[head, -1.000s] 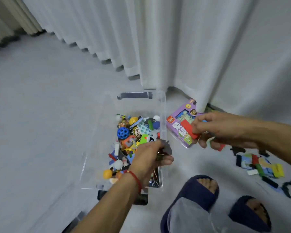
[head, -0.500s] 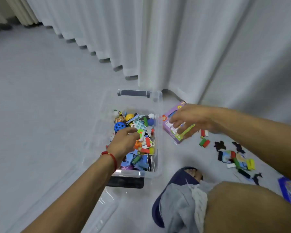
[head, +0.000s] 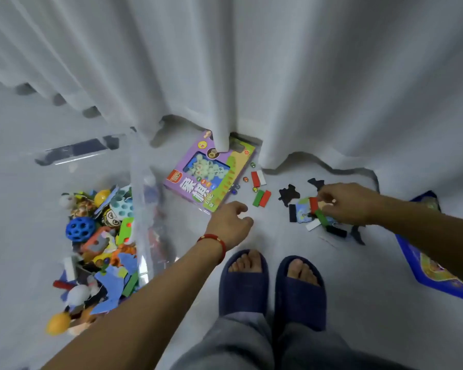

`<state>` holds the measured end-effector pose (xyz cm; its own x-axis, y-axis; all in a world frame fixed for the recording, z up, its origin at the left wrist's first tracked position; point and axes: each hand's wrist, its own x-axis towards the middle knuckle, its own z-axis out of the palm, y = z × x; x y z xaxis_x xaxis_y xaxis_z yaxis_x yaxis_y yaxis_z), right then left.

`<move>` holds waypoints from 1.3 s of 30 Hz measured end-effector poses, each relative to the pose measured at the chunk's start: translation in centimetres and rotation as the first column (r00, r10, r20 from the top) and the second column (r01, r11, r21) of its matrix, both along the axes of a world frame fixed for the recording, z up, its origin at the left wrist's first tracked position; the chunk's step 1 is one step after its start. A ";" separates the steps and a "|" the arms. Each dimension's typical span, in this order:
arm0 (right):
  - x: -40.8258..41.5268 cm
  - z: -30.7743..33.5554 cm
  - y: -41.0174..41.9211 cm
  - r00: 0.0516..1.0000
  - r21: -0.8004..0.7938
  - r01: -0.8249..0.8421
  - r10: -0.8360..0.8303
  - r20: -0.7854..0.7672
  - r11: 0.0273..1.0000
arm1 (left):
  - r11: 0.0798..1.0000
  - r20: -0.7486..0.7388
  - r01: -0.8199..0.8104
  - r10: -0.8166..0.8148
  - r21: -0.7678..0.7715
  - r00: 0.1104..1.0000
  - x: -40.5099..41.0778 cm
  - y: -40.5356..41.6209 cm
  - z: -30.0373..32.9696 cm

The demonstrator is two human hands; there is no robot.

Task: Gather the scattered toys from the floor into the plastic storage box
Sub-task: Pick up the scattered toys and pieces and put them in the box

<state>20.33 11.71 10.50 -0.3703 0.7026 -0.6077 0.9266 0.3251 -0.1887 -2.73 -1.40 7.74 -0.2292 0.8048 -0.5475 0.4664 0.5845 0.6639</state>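
Starting left: clear plastic storage box (head: 142, 166) sits on the floor, already heaped with toys. Your left hand (head: 229, 225) hovers loosely curled, holding nothing, beside the purple cardboard game box (head: 211, 177). Your right hand (head: 348, 202) pinches among flat, light coloured blocks and puzzle pieces (head: 317, 217); take these stiff pieces by their edges.

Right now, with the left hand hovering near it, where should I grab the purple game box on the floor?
Probably the purple game box's near corner, closest to the left hand. It lies flat, so come from the near side, pinching thumb on top and fingers under the edge. The curtain drapes over its far end; slide it out toward you.
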 end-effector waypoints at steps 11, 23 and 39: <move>-9.5 -10.6 8.1 0.916 0.092 -0.053 0.085 -0.391 0.994 | 0.982 -0.408 0.134 -0.069 0.134 0.911 0.8 6.0 -10.1; -15.0 -16.9 8.0 0.963 0.237 0.073 -0.007 -0.269 0.969 | 0.973 -0.752 0.231 -0.173 -0.029 0.636 3.1 8.6 -13.3; -14.5 -18.4 8.2 0.925 0.444 -0.238 0.340 -0.167 0.864 | 0.877 -0.876 0.455 -0.333 -0.153 0.348 0.5 10.6 -14.8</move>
